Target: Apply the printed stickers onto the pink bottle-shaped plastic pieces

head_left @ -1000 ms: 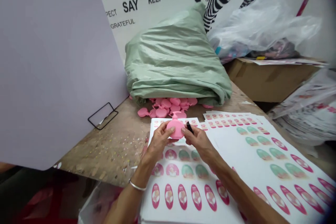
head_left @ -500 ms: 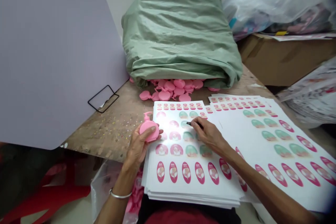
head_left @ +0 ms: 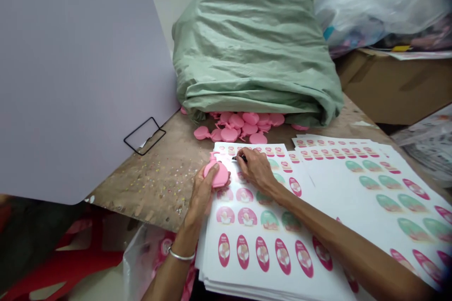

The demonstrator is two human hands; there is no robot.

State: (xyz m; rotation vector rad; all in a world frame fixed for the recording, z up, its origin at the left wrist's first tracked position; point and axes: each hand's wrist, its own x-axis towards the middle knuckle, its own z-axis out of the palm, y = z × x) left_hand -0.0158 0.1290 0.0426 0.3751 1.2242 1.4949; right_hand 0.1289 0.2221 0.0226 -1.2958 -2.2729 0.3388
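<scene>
Item: one pink pump bottle (head_left: 216, 175), over the upper left edge of the label-sheet stack (head_left: 261, 281), pump uppermost; its visible face is plain, with no label on it. Left hand (head_left: 204, 189): thumb across the bottle's face, fingers behind, closed around it. Right hand (head_left: 256, 168): over the stack's upper rows, fingers pinched on a small black tool (head_left: 243, 158); contact between its tip and the sheet cannot be told. Progress, as judged: early for this bottle, its shown side unlabelled; many printed labels sit on the stack's top sheet, part of which the hand covers. Beyond the stack: a heap of pink bottles (head_left: 229, 134), those faces in view equally plain. Containers: behind the stack, a large green sack (head_left: 257, 47), bottles lying out along its folded lower edge, interior hidden; below and left of the stack, a clear plastic bag (head_left: 133, 258) with pink pieces, their finish too blurred to tell; behind and right of the stack, a cardboard box (head_left: 402, 84), contents unseen, bearing a translucent bag (head_left: 381, 0) of mixed coloured items. Right of the stack: further label sheets (head_left: 335, 193), partly printed.
</scene>
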